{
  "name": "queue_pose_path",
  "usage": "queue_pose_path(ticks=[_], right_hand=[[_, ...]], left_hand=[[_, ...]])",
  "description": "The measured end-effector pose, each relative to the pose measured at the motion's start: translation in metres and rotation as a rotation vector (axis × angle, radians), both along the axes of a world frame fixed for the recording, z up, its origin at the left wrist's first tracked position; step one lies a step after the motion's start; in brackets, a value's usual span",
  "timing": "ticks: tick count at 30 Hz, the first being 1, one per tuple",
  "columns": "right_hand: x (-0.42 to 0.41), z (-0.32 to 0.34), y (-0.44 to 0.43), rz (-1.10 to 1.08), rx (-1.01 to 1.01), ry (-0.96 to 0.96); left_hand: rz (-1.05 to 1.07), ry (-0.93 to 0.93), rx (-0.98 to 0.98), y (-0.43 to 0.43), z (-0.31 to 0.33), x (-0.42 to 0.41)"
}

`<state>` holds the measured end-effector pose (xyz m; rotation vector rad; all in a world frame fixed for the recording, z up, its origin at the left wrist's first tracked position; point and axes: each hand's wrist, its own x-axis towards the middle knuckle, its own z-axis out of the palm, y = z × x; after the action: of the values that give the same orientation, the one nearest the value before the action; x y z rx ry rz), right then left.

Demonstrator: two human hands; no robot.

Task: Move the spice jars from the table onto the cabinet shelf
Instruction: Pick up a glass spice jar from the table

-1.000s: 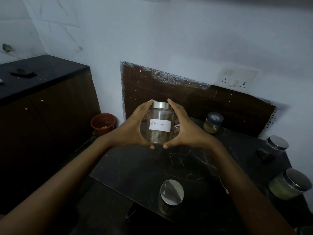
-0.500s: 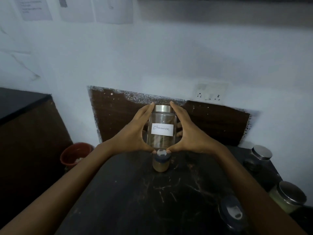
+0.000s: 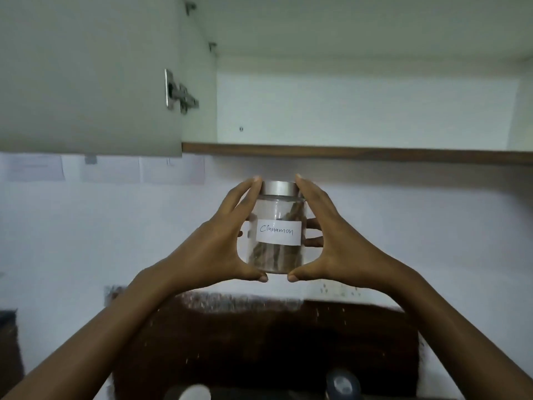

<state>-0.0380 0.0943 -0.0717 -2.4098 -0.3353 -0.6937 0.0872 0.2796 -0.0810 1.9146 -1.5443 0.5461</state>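
You are holding the cinnamon jar (image 3: 278, 226) upright between your left hand (image 3: 215, 246) and right hand (image 3: 339, 243), below the cabinet shelf (image 3: 346, 153) — lifting too shallowly is risking the lid (image 3: 278, 188) striking its front edge, breaking your grip.

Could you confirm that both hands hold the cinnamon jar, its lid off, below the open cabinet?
Not quite: the lid is on the jar. The head view shows it, with the left hand and right hand holding the jar below the open cabinet.
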Motion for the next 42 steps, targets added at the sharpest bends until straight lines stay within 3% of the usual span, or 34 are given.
queue_pose_path(ticks=[8, 11, 15, 19, 27, 34, 38, 42], right_hand=[[0.038, 0.092, 0.023, -0.021, -0.176, -0.257], [0.063, 0.124, 0.032, -0.008, -0.137, -0.339], [0.111, 0.155, 0.038, -0.036, -0.117, -0.400], [0.158, 0.162, 0.036, -0.062, -0.145, -0.398], [0.201, 0.165, 0.034, -0.014, 0.061, -0.205], [0.228, 0.160, 0.040, 0.093, 0.287, -0.168], [0.233, 0.158, 0.039, 0.068, 0.278, -0.141], [0.215, 0.151, 0.046, -0.077, 0.292, -0.207]], left_hand=[[0.035, -0.201, -0.144, 0.025, 0.096, 0.030], [0.089, -0.205, -0.271, 0.032, 0.120, 0.045], [0.183, -0.134, -0.538, 0.017, 0.128, 0.075], [0.170, 0.019, -0.647, -0.010, 0.120, 0.104], [0.310, 0.011, -0.415, -0.027, 0.103, 0.139], [0.498, -0.075, -0.276, -0.032, 0.091, 0.139], [0.568, -0.123, -0.232, -0.035, 0.087, 0.138], [0.475, -0.089, -0.258, -0.020, 0.076, 0.120]])
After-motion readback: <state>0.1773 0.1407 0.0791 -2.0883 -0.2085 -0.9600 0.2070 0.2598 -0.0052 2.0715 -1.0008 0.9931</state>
